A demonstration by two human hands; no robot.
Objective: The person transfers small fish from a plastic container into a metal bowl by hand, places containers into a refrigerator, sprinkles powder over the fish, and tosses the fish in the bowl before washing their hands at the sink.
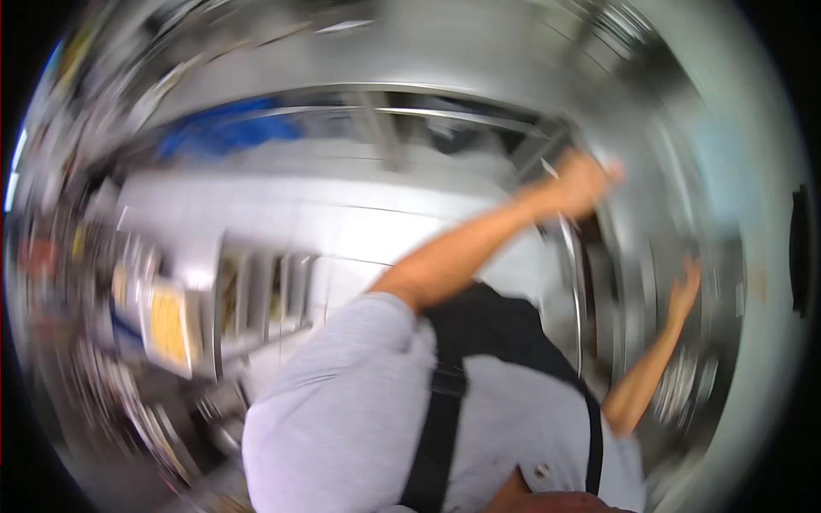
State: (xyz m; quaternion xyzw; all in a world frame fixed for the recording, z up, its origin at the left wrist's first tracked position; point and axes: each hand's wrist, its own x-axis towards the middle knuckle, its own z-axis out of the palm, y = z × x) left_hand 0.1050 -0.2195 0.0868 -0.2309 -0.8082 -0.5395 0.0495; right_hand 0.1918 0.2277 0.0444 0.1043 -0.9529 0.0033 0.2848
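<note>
Motion blur softens the whole head view. My left hand reaches across the front of my body to the edge of a steel counter, beside a dark grey boxy item. Its fingers are smeared, and whether it holds that item or anything else cannot be made out. Farther right and lower, my right hand is raised by blurred metal surfaces, its fingers stretched out with nothing visible in them.
Blue material lies under the counter. To the left, a light container holds yellow food beside narrow upright bins. White floor tiles lie between counter and body. A pale wall stands at right.
</note>
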